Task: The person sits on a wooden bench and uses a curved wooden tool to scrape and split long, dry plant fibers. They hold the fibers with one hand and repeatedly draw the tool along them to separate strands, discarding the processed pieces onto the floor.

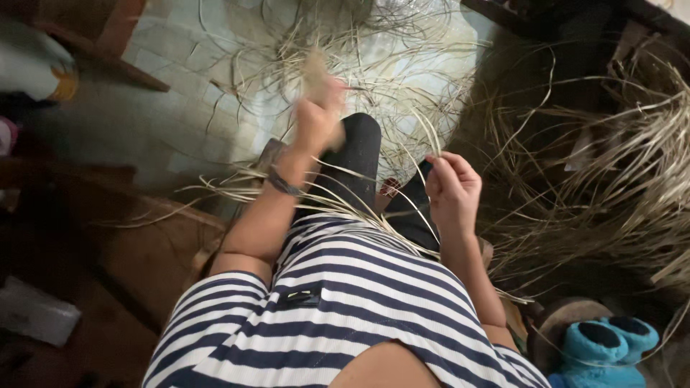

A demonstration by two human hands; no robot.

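Observation:
My left hand is raised above my knee, blurred by motion, and closed around a bunch of dry straw strips. My right hand hovers to the right of my knee with its fingers pinched on a thin straw strip that runs up and away from it. More loose strips lie across my lap, over the black trouser leg and the striped shirt. A dark band sits on my left wrist.
Tangled straw strips are scattered on the pale tiled floor ahead. A thick heap of straw fills the right side. Blue plush slippers lie at the lower right. Dark wooden furniture stands to the left.

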